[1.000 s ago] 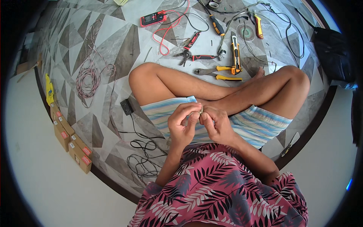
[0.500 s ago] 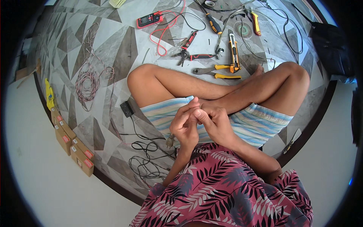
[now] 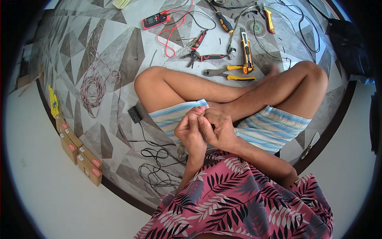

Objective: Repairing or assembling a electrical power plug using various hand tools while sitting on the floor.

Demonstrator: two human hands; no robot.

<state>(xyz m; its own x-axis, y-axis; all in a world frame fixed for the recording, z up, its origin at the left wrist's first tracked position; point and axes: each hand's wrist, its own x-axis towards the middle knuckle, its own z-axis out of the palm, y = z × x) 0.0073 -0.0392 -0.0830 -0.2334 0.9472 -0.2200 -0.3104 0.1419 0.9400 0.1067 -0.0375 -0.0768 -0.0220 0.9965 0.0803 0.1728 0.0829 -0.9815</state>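
Note:
Over my lap, my left hand (image 3: 190, 128) and my right hand (image 3: 219, 128) meet at the fingertips. Both are closed, with thumbs and fingers pressed together. Whatever small thing lies between them is mostly hidden and too small to name. Below my left wrist, a plug (image 3: 181, 150) on a black cord rests beside the striped shorts (image 3: 264, 129). Past my crossed legs, yellow-handled pliers (image 3: 218, 72) lie on the floor, partly under a yellow and black utility knife (image 3: 246, 53). Red and black handled wire strippers (image 3: 195, 53) lie spread open to their left.
A red multimeter (image 3: 156, 20) with leads, a screwdriver (image 3: 224, 22) and a yellow-handled knife (image 3: 269, 22) are farther off. Coiled wire (image 3: 92, 91), a black socket block (image 3: 135, 114) and tangled black cord (image 3: 157, 169) lie left. Small cardboard boxes (image 3: 89, 167) line the left edge; a black bag (image 3: 350, 49) stands right.
Both hands have shifted slightly left. My right fingers are curled in more, and the fingertips of the two hands press closer together. The floor things look shifted slightly with the view.

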